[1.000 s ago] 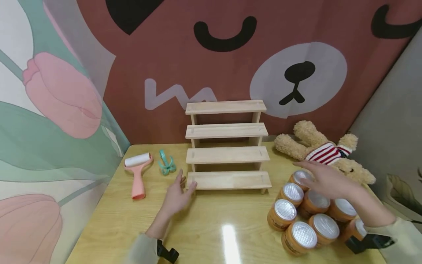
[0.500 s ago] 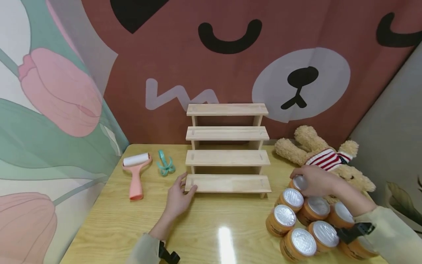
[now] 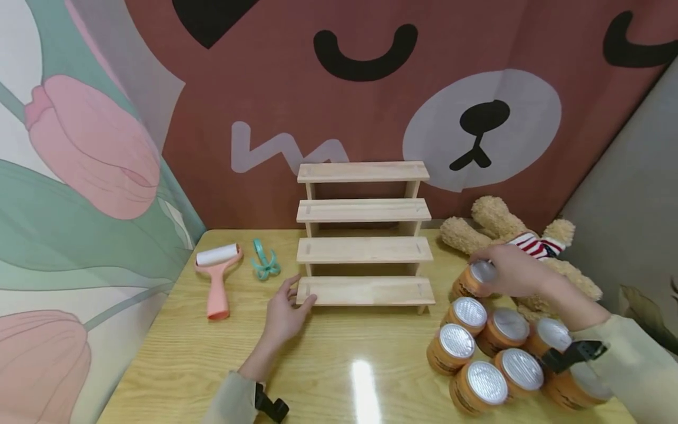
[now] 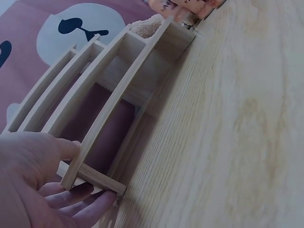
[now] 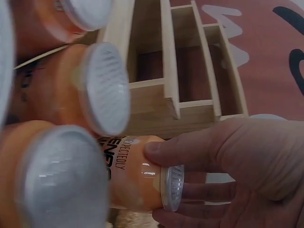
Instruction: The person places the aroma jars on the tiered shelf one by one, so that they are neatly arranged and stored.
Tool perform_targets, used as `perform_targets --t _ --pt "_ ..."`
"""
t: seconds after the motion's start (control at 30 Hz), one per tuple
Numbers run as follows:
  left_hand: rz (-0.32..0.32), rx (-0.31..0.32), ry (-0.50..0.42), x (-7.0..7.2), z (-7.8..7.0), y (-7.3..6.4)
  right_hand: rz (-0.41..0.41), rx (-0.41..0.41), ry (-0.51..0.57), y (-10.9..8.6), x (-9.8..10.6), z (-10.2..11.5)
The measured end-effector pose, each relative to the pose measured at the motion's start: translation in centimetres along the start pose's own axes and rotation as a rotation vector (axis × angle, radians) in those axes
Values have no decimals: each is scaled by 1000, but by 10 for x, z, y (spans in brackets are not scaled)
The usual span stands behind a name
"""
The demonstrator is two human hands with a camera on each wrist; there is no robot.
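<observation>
My left hand (image 3: 286, 315) holds the left end of the lowest board of a four-tier wooden display stand (image 3: 365, 249). In the left wrist view, its thumb lies on the front board and the other fingers reach underneath, by the leg. At the right, my right hand (image 3: 516, 271) grips an orange jar (image 3: 467, 282) with a silvery ridged lid. The right wrist view shows the thumb on one side of this jar (image 5: 137, 175) and fingers on the other, near the lid. Several like jars (image 3: 457, 347) stand grouped just in front of it.
A teddy bear (image 3: 489, 221) in a striped top lies behind the jars, partly covered by my right hand. Left of the stand lie a pink lint roller (image 3: 217, 288) and a teal claw-shaped item (image 3: 265, 265). A patterned cloth wall (image 3: 365, 118) rises behind the table.
My right hand came down on the rearmost jar, gripped it and shifted it up and away from the others. The left hand settled on the stand's lowest board and stayed there.
</observation>
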State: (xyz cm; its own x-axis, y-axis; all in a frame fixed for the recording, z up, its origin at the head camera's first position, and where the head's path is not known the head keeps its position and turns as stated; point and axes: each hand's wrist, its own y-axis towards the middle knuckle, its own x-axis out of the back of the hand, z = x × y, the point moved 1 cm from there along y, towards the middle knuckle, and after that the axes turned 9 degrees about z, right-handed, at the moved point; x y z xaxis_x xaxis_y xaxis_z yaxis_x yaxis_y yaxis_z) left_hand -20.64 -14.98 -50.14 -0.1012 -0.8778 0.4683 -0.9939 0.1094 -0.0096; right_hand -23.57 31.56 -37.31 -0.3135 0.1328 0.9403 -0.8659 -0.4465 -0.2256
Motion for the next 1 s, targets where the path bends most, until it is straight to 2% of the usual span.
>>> perform_targets --t 0.2,0.57,0.83,1.0 --pt "-10 -10 19 3 0 2 0 -28 -4 4 32 8" --pt "-20 -21 0 4 0 8 -83 -4 -107 16 95 31" --pt "-21 -14 10 6 1 9 -167 38 -66 34 133 57" --pt "-11 -20 -7 3 1 6 -214 85 15 53 148 73"
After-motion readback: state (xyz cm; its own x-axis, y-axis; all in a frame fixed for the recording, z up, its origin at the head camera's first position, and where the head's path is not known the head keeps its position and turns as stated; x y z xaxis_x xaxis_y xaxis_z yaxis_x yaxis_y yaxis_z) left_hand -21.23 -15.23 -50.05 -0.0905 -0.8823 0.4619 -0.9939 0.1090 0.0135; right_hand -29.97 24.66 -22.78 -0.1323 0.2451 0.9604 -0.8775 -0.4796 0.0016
